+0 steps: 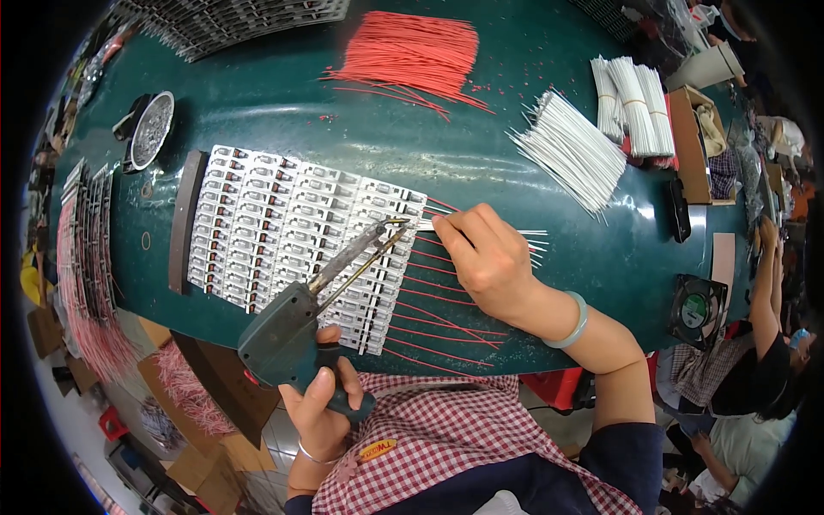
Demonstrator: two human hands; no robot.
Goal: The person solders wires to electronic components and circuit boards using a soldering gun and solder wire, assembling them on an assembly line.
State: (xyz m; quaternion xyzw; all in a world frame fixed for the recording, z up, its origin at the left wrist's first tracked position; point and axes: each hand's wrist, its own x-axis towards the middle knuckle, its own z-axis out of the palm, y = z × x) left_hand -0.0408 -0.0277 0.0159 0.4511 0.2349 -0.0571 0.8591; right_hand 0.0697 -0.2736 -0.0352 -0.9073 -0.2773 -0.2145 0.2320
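Note:
My left hand [319, 410] grips the handle of a dark green soldering gun [283, 330]. Its tip and thin feed tube reach the right edge of a panel of small white circuit boards [296, 202]. There my right hand [491, 257] pinches a white wire [426, 225] close to the tip; the fingers partly hide it. Red wires [442, 283] run out from the same edge in a row down toward me. Several white wire ends [534, 239] show past my right hand. A dark bar [186, 223] lies along the panel's left side.
A pile of red wires [412, 53] and a heap of white wires [571, 153] lie farther back, with bundled white wires [635, 103] right. At left are a round metal dish [153, 130] and stacked wired panels [86, 249]. A small fan [697, 311] sits right; other people work beyond.

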